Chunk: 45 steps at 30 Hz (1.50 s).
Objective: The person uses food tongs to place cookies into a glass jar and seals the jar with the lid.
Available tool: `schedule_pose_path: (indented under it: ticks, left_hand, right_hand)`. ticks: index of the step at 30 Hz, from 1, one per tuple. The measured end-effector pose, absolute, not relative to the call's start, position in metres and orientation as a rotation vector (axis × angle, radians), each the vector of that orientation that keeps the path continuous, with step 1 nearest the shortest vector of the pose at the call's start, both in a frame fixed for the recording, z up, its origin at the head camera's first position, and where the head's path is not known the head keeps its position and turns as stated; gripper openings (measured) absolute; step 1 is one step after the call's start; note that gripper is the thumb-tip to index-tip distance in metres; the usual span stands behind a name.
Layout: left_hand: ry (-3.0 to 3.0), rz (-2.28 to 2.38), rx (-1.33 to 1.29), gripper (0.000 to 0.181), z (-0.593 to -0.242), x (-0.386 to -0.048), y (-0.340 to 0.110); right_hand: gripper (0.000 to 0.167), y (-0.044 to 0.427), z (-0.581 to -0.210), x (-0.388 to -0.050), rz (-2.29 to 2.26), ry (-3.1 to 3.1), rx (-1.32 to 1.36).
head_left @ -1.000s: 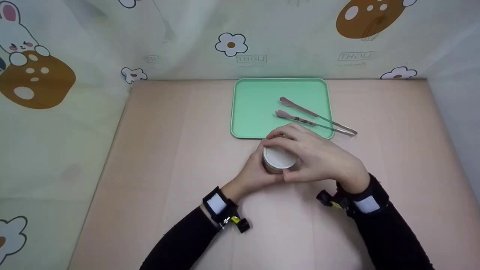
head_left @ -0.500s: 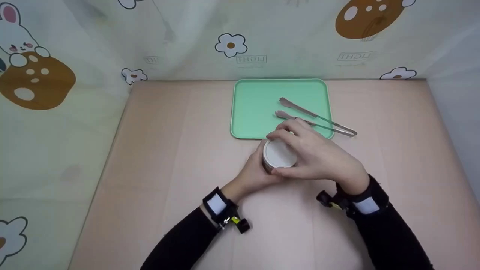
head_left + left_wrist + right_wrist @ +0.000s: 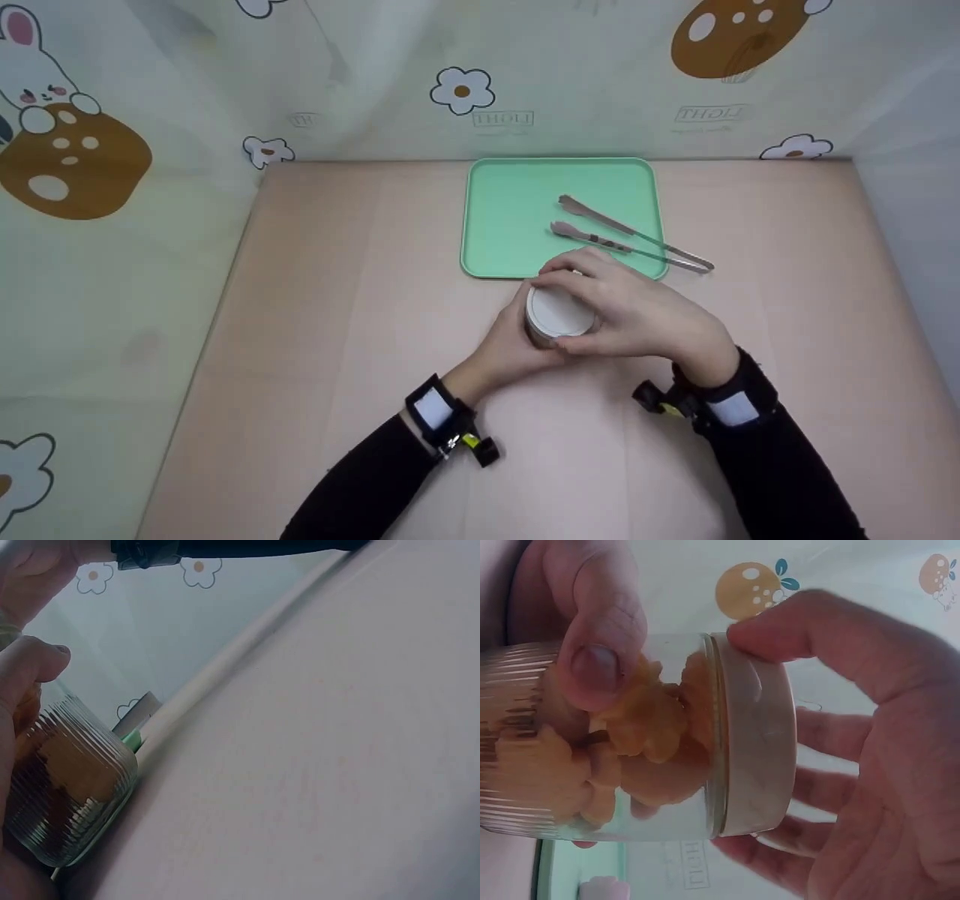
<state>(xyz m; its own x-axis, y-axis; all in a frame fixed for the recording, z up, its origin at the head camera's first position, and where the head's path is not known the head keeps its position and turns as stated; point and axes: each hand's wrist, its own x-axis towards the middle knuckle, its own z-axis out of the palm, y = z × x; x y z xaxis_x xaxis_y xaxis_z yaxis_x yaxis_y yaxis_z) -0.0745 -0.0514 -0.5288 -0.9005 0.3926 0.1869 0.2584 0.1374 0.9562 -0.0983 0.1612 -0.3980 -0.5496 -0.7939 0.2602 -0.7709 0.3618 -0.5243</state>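
Observation:
A glass jar [image 3: 525, 799] with a ribbed lower part holds several orange-brown, scalloped pieces [image 3: 649, 724] that look like cookies. Its white lid [image 3: 559, 311] sits on the mouth. Round the jar's body my left hand [image 3: 514, 349] is wrapped, with the thumb lying along the glass in the right wrist view. From above, my right hand [image 3: 637, 315] grips the lid's rim between thumb and fingers. In the left wrist view the ribbed base shows close to the table surface; whether it touches cannot be told.
Behind the hands lies a light green tray [image 3: 502, 217]. Metal tongs [image 3: 596, 215] lie across it, their joined end beyond its right edge. A printed curtain [image 3: 360, 82] rises at the table's back edge, and another side of it stands at the left.
My right hand's thumb and fingers have shifted round the lid's rim, first leftward at the thumb, then slightly back. My left hand and the jar have stayed in place.

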Motion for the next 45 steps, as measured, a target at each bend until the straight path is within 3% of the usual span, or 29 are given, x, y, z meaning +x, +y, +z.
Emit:
schedule_pose_path:
  ticks: [9,19,45]
  left_hand:
    - [2.297,1.858,0.646,0.100,-0.527,-0.076,-0.049]
    - [2.223,1.916,0.708,0.112,-0.530,-0.076,-0.051]
    - [2.242,1.921,0.705,0.110,-0.532,-0.075,-0.050]
  right_hand:
    - [0.067,0.145,-0.399,-0.087,-0.849,2.843,-1.133]
    - [0.078,0.161,-0.394,-0.096,-0.873,2.559,-1.370]
    - [0.078,0.158,-0.395,-0.091,-0.827,2.613,-1.245]
